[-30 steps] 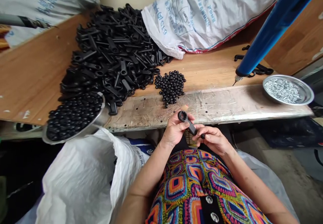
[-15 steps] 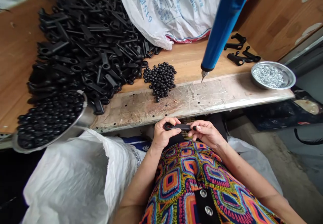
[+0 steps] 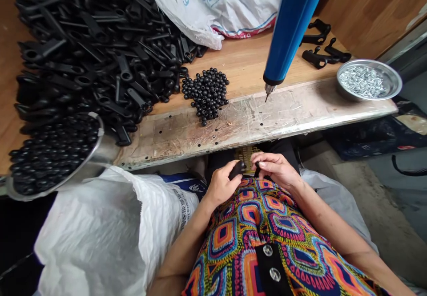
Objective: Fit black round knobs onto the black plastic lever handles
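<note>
Left hand [image 3: 223, 184]: thumb and fingers [image 3: 230, 168] curved in grip, back of hand uppermost; right hand [image 3: 278, 171]: thumb and index finger pinched, apart from left fingers; bare forearms [image 3: 333, 225] slanting inward behind fingers

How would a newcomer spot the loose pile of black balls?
Along the front of the wooden bench runs a shiny strip. Between the heap of black parts and the blue tool, the pile straddles the strip's rear edge. Unlike the balls in the left metal bowl, it lies loose.
</note>
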Available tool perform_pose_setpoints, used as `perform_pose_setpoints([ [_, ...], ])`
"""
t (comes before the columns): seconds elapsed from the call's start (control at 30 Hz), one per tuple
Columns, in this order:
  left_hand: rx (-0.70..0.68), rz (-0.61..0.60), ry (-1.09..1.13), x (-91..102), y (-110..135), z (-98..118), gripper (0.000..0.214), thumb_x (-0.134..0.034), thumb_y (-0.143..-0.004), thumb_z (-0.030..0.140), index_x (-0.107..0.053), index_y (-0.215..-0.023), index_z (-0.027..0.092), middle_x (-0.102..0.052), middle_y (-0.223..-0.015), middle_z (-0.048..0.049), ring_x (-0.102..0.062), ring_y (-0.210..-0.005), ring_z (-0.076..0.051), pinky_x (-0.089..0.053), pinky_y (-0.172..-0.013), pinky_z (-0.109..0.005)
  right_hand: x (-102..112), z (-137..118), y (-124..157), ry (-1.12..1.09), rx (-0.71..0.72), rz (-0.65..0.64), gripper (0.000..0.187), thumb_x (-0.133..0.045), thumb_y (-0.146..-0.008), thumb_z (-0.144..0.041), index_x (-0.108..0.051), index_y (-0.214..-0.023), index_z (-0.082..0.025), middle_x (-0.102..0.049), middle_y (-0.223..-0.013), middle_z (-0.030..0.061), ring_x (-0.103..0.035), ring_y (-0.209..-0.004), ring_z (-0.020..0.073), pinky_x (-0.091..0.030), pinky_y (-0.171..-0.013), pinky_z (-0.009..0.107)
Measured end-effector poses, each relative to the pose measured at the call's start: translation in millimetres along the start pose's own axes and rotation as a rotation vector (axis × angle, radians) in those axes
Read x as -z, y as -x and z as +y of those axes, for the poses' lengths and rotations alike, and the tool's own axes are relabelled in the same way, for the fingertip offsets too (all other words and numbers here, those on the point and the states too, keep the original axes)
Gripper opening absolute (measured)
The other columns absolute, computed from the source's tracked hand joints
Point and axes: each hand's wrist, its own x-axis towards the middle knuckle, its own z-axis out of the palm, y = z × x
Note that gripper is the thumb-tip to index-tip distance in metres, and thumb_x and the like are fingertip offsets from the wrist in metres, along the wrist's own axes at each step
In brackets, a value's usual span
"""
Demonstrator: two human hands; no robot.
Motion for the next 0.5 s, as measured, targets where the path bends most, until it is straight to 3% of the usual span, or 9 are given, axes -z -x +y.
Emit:
perform_pose_setpoints([
  [0.17,0.003,0.058,0.291,13.0,-10,9,0.027,-0.057,-0.073,0.020,-0.057,-0.100,0.017,-0.051,-0.062,0.0053,-0.047,-0.056,-0.008,-0.041,-0.058,-0.020,-4,-5,-5,-0.040,0.010,0.000,0.014,-0.065,-0.074,-0.020,-0.067,-0.087,-0.014,-0.060,-0.064,0.0018,-0.059,-0.056,0.0105,-0.048,-0.045,0.018],
  [0.33,-0.042,0.130,0.233,9.2,-17,22,0.016,-0.055,-0.072,0.016,-0.058,-0.088,0.017,-0.053,-0.063,0.0050,-0.047,-0.056,-0.008,-0.040,-0.057,-0.019,-16,-3,-15,-0.143,-0.022,-0.068,0.016,-0.063,-0.076,-0.021,-0.064,-0.090,-0.013,-0.063,-0.069,0.0038,-0.062,-0.058,0.0132,-0.051,-0.046,0.021],
  [0.5,-0.092,0.193,0.143,1.4,-21,24,0.020,-0.050,-0.071,0.012,-0.057,-0.089,0.018,-0.059,-0.069,0.0041,-0.052,-0.059,-0.008,-0.042,-0.060,-0.019,-19,-1,-21,-0.196,-0.045,-0.086,0.017,-0.061,-0.078,-0.023,-0.062,-0.091,-0.013,-0.063,-0.067,0.0039,-0.063,-0.056,0.0140,-0.051,-0.043,0.020],
])
